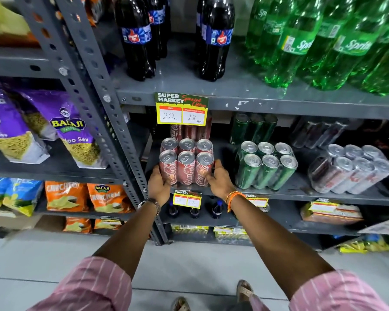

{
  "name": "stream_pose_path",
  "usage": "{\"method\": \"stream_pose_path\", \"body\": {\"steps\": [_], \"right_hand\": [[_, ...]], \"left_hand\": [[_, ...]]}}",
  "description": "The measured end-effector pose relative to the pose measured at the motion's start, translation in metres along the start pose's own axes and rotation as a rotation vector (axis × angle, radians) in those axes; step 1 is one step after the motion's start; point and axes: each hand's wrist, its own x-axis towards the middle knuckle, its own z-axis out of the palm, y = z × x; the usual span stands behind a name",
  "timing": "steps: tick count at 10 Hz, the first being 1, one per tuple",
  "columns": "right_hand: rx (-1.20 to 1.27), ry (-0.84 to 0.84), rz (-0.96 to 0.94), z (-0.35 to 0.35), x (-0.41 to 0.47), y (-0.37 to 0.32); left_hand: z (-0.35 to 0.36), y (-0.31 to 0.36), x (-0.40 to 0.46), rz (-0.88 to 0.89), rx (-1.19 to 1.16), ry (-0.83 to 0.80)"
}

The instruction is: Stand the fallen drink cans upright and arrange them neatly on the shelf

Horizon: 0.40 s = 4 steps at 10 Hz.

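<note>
A shrink-wrapped pack of several red cola cans [186,163] stands upright at the front left of the grey can shelf [301,194]. My left hand [158,184] grips the pack's left side and my right hand [219,179] grips its right side. More red cans [190,132] stand behind it. To the right stands a pack of green cans [266,166], then a pack of silver cans [352,169], both upright and leaning slightly in this wide-angle view. Loose green cans [253,127] and dark cans [317,133] stand at the back.
A yellow price tag [181,110] hangs from the shelf above, which holds dark cola bottles [136,39] and green soda bottles [301,43]. A perforated grey upright [112,122] borders the pack on the left. Snack bags [74,133] fill the left rack. Small bottles [194,211] stand below.
</note>
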Motion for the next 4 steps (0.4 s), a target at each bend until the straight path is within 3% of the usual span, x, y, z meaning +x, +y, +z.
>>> {"method": "stream_pose_path", "body": {"steps": [3, 4], "right_hand": [[0.004, -0.042, 0.008, -0.005, -0.004, -0.008], [0.032, 0.016, 0.028, -0.017, -0.022, -0.012]], "left_hand": [[-0.002, 0.007, -0.004, -0.030, 0.061, -0.006], [-0.005, 0.013, -0.017, -0.052, 0.093, 0.002]]}}
